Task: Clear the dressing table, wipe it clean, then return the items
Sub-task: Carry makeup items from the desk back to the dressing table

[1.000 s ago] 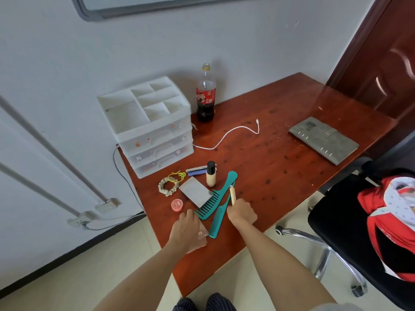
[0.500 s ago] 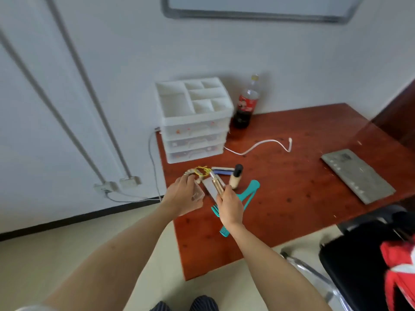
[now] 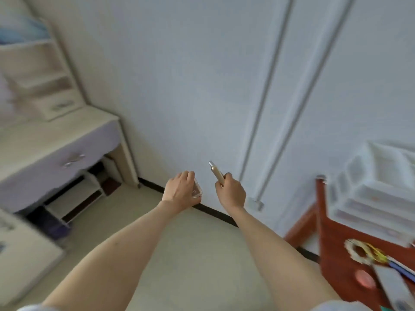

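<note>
Turned left, away from the red table, since half a second ago; table then filled the middle of the view, now cut to a corner at the right edge. Facing a white wall and a pale dressing table at left, blurred by the swing of the head. Judged: mid-carry of two items from the red table toward the pale one, so probably the return stage of the task, though wiping cannot be confirmed from here.

White drawer organiser on the red table, position unchanged against the earlier frames. Below it, left behind on the table: grey flat card, round hair tie with a yellow band, small pink pot. Combs and small bottle seen earlier now outside the view.

Left hand curled round a small clear case, same grip as before. Right hand clamped on a slim gold tube, tip pointing up and left. Hands apart, level with each other, over open floor and well apart from either table.

Remaining, as a judgement: several more trips for the items left on the red table.
</note>
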Demonstrator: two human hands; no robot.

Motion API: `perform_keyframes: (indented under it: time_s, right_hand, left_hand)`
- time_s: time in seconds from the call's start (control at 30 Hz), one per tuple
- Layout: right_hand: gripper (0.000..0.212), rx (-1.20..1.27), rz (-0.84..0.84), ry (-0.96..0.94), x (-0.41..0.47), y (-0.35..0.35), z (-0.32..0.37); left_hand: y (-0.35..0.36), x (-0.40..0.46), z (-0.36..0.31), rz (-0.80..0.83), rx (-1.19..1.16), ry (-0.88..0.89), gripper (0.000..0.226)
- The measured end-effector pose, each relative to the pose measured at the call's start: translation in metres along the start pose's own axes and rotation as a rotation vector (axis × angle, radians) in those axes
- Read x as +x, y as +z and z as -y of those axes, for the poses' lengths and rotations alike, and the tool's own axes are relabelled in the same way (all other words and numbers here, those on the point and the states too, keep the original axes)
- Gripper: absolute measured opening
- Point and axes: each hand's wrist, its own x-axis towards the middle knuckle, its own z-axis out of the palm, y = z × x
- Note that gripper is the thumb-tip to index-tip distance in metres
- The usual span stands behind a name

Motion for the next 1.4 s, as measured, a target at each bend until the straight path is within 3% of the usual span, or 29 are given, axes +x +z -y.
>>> perform_keyframes:
  time_s: [0.13, 0.23, 0.47, 0.73, 0.87, 1.2, 1.4]
  right_hand:
    - [0.014, 0.035, 0.132, -0.159, 0.016, 0.072, 0.116]
    - [0.016, 0.055, 0.257, -0.247, 0.013, 0.118, 0.192]
    - [0.020, -0.001, 0.436, -0.528, 0.013, 0.220, 0.332]
    - [0.022, -0.050, 0.607, -0.764, 0.046, 0.332, 0.487]
    - [0.024, -0.061, 0.651, -0.866, 0.051, 0.371, 0.563]
    - [0.041, -0.143, 0.762, -0.967, 0.035, 0.501, 0.672]
    - [0.039, -0.199, 0.752, -0.875, 0.024, 0.572, 0.730]
  left_hand:
    - [-0.034, -0.025, 0.119, -0.094, 0.026, -0.195, 0.035]
    - [-0.051, -0.055, 0.197, -0.079, 0.080, -0.343, 0.042]
    - [-0.071, -0.104, 0.337, -0.137, 0.092, -0.681, 0.029]
    - [-0.096, -0.113, 0.485, -0.092, 0.133, -0.958, 0.060]
    - [-0.114, -0.116, 0.548, -0.158, 0.110, -1.080, 0.061]
    - [-0.115, -0.133, 0.703, -0.053, 0.088, -1.172, 0.077]
    - [-0.115, -0.144, 0.804, 0.010, 0.001, -1.135, 0.054]
